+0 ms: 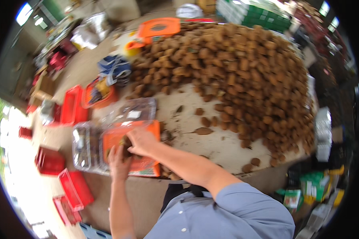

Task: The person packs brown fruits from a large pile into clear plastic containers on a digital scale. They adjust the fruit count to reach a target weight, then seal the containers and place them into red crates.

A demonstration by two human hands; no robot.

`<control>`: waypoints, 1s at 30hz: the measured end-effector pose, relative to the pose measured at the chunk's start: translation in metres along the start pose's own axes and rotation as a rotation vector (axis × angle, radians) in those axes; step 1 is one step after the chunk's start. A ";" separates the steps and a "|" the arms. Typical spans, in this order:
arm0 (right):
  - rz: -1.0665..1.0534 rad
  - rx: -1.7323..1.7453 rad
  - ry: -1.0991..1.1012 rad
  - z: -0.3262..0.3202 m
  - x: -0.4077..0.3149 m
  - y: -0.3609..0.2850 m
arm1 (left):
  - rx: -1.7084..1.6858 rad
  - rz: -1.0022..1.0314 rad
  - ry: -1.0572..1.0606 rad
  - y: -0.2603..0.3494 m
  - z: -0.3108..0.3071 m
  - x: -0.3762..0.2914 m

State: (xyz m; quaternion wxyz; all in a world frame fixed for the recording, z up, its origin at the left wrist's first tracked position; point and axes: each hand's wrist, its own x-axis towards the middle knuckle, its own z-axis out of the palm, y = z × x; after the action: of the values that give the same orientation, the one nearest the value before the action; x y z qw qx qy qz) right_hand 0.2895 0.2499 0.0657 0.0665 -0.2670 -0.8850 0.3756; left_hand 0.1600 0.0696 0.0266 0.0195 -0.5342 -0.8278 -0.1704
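Both my hands are over a clear plastic clamshell box (89,146) that lies on an orange plastic scale or tray (153,131) at the table's near left corner. My left hand (119,159) holds brown round fruits, kiwi-like, from the near left side. From the right, my right hand (142,142) reaches to the same fruits, its fingers bent around them. Blur hides how many there are. Behind the hands stands another clear plastic box (140,109) with a white label. A large heap of brown fruits (233,65) covers the far and right parts of the table.
An orange basket (100,95) with things in it, a blue cloth (115,67) and a red crate (74,104) stand at the left. Red crates (74,188) lie on the floor, lower left. Loose fruits and a dry leaf (202,131) lie on the white tabletop (179,98).
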 end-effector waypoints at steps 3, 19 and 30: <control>-0.053 0.108 0.291 -0.014 -0.039 0.041 | -0.469 -0.295 -0.014 -0.023 0.003 0.021; 0.963 -0.435 0.470 -0.301 -0.152 0.369 | -0.106 0.036 -0.009 0.061 0.008 -0.007; 0.242 0.194 0.405 -0.123 -0.112 0.184 | -0.135 0.077 0.110 0.037 0.004 -0.032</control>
State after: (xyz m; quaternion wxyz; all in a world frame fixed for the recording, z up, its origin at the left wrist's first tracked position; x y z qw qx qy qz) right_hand 0.5018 0.3744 0.0327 0.2224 -0.4333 -0.7750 0.4028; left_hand 0.2074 0.0565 0.0254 0.0354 -0.5558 -0.7908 -0.2539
